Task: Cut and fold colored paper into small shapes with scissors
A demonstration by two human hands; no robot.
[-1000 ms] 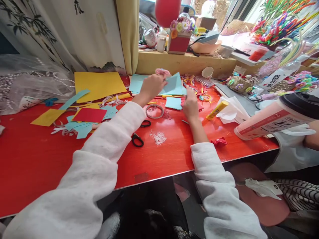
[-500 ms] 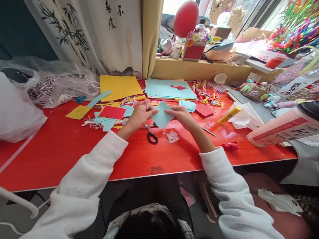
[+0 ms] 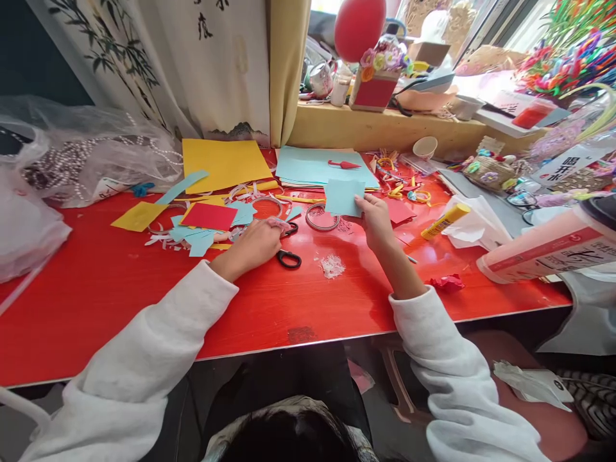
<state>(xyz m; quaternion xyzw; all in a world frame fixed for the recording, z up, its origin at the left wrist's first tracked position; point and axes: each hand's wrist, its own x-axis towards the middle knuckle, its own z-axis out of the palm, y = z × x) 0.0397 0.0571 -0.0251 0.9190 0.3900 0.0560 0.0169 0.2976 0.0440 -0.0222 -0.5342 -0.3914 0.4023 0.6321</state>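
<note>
My right hand [image 3: 376,221] pinches a light blue paper square [image 3: 342,196] by its right edge, held up above the table. Over the blades of the black-handled scissors [image 3: 289,259] lies my left hand [image 3: 255,247], its fingers curled round them. The blades are hidden beneath that hand; both handle loops show at its right. Between my hands, a roll of tape [image 3: 322,218] lies flat, partly behind the blue square. To the left of my left hand, a red paper square [image 3: 210,217] rests on blue and yellow scraps.
Sheets of yellow paper [image 3: 226,165] and blue paper [image 3: 312,163] lie at the back of the red table [image 3: 144,308]. White shreds [image 3: 332,266] sit in front. On the right are a glue stick [image 3: 445,222] and a large pink tumbler [image 3: 543,240]. A plastic bag [image 3: 33,224] stands left.
My left hand has let go of the blue square and moved down-left onto the scissors. My right hand has carried the square to the right and turned it, uncovering the tape roll.
</note>
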